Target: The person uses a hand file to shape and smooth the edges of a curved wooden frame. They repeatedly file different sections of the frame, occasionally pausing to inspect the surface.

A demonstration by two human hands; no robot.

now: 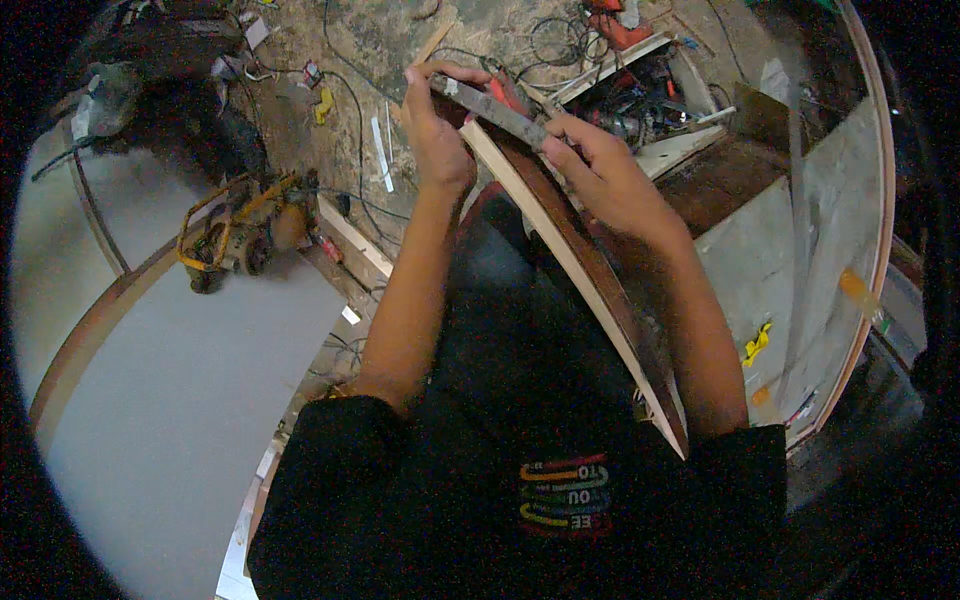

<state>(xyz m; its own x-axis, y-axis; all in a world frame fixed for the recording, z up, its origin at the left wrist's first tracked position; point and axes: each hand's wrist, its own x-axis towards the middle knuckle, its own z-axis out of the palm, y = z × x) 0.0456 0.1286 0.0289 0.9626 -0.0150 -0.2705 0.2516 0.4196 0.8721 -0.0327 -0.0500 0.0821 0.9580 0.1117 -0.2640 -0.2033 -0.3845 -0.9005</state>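
Observation:
A flat grey bar (505, 115), possibly metal, lies across the far end of a long wooden board (570, 260). The board has a pale edge and a dark brown face, and runs from my body away from me. My left hand (440, 135) is closed round the bar's left end, its fingers curled over the far side. At the other end my right hand (610, 180) pinches the bar between thumb and fingers. Just beyond the bar, something red (507, 95) shows. I cannot make out whether the bar touches the board.
A worn yellow power tool (240, 230) rests on a white panel (200, 380) at the left. Farther right stands an open wooden box (650, 155) with tools and cables. A grey panel (760, 250) carries a yellow scrap (757, 344). Cables (360, 130) trail across the stained floor.

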